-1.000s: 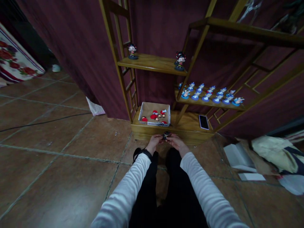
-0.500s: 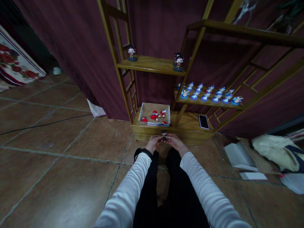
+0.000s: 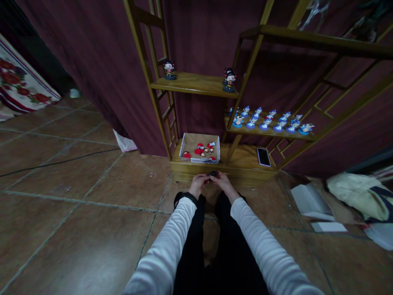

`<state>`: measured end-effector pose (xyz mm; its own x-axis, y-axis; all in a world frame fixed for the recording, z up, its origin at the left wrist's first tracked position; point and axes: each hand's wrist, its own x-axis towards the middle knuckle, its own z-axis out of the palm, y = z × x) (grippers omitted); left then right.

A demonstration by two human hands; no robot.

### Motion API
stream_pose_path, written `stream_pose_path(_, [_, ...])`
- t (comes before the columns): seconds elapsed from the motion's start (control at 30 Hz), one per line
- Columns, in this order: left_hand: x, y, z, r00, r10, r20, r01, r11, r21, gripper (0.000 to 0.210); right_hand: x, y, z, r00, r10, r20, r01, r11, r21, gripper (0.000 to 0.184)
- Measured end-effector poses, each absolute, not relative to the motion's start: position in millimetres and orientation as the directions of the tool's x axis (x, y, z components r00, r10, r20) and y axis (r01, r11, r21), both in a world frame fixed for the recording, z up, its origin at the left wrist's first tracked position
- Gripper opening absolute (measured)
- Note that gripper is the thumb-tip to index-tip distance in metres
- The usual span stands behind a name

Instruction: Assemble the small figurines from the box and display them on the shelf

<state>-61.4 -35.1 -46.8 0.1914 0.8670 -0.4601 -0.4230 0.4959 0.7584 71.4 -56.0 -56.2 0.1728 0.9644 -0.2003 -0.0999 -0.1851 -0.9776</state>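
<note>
Between my two hands, low in front of the wooden shelf unit, is a small dark figurine [image 3: 212, 174]. Its dark base or head faces up, and fingers cover much of it. My left hand [image 3: 198, 183] is closed on its left side, with a dark band at the wrist. From the right, my right hand [image 3: 222, 181] grips it too. Just beyond the hands, a shallow cardboard box [image 3: 192, 139] holds several red discs and small figurine parts. Two similar dark-haired figurines stand on the shelf above, one at the left [image 3: 169, 70] and one at the right [image 3: 229, 80].
Several blue-and-white figurines [image 3: 265, 124] stand in rows on the right shelf [image 3: 270, 133]. A phone [image 3: 263, 157] lies on the bottom board. White boxes [image 3: 311, 200] and a cloth bag [image 3: 357, 192] sit on the floor at right. A cable [image 3: 61, 162] crosses the tiles at left.
The figurine has been tipped from upright, so its face no longer shows. My right hand has shifted slightly left and its fingers have closed further around it.
</note>
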Motion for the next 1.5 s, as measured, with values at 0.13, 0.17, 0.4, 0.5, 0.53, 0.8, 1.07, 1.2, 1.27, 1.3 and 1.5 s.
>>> stream_pose_path(0.13, [-61.2,-36.8,-45.7,0.183,0.869,-0.459,-0.424,0.491,0.761,0.015,70.8,-54.3,-58.2,0.189,0.959,-0.211,-0.106,-0.194,-0.975,0.035])
stream_pose_path(0.17, [-60.8,-37.1,-45.6,0.180,0.870,-0.459,-0.424,0.490,0.762,0.015,70.8,-54.2,-58.1,0.192,0.957,-0.217,-0.114,-0.198,-0.974,0.035])
stream_pose_path(0.4, [-55.0,-37.3,-48.4,0.137,0.884,-0.446,-0.445,0.457,0.770,0.020,71.4,-53.9,-60.1,0.213,0.958,-0.191,-0.110,-0.171,-0.979,0.033])
stream_pose_path(0.5, [-52.9,-38.0,-49.2,0.138,0.885,-0.446,-0.452,0.456,0.766,0.020,72.9,-53.7,-61.2,0.207,0.962,-0.178,-0.083,-0.164,-0.983,0.031])
stream_pose_path(0.53, [-52.4,-38.5,-49.0,0.142,0.884,-0.445,-0.454,0.457,0.765,0.020,73.2,-53.7,-61.2,0.206,0.962,-0.178,-0.077,-0.165,-0.983,0.030])
stream_pose_path(0.8, [-52.4,-38.7,-44.0,0.171,0.869,-0.464,-0.481,0.485,0.730,0.017,68.2,-56.8,-53.2,0.193,0.966,-0.172,-0.177,-0.138,-0.974,0.030])
stream_pose_path(1.07, [-64.5,-36.0,-38.2,0.158,0.865,-0.476,-0.430,0.494,0.755,0.015,69.8,-61.5,-44.3,0.150,0.952,-0.266,-0.384,-0.192,-0.903,0.023])
stream_pose_path(1.2, [-65.9,-38.3,-35.5,0.179,0.880,-0.440,-0.389,0.474,0.790,0.015,71.0,-61.5,-45.2,0.151,0.934,-0.325,-0.409,-0.240,-0.880,0.016])
stream_pose_path(1.27, [-65.3,-39.2,-34.7,0.196,0.879,-0.435,-0.386,0.477,0.790,0.016,71.7,-61.7,-45.0,0.142,0.936,-0.323,-0.421,-0.238,-0.875,0.016])
stream_pose_path(1.3, [-65.0,-39.4,-34.3,0.203,0.875,-0.440,-0.386,0.485,0.785,0.016,72.0,-61.9,-44.8,0.135,0.937,-0.321,-0.426,-0.238,-0.873,0.016])
stream_pose_path(1.5, [-64.5,-39.8,-32.4,0.213,0.860,-0.464,-0.370,0.511,0.776,0.015,73.4,-62.4,-43.3,0.138,0.934,-0.330,-0.421,-0.247,-0.873,0.014])
